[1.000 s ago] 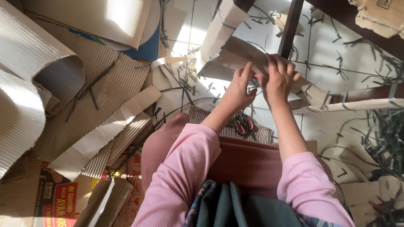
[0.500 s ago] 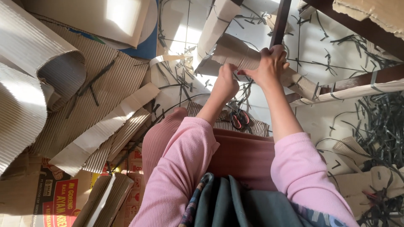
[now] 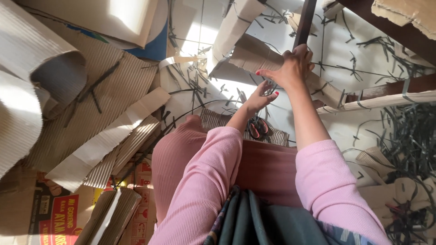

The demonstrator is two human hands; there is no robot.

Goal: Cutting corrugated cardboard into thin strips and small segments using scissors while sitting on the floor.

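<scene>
My right hand [image 3: 293,68] is closed around the middle of a long brown cardboard strip [image 3: 247,54], holding it up over the littered floor. Just below the strip, my left hand [image 3: 262,96] hovers with its fingers spread and nothing in it. Under that hand lie red-handled scissors [image 3: 258,128] on a small corrugated piece [image 3: 217,119] at my knee. Both arms are in pink sleeves, and my lap is covered in pink cloth.
A big rolled corrugated sheet [image 3: 41,81] fills the left. Flat cardboard strips [image 3: 109,136] and a red printed box [image 3: 59,220] lie beside my leg. A dark wooden post [image 3: 304,20] stands behind the strip. A wooden plank [image 3: 386,97] and a heap of thin dark offcuts [image 3: 408,136] are at right.
Both hands were together on the cardboard strip. My left hand has let go and dropped toward the scissors, while my right hand keeps its hold.
</scene>
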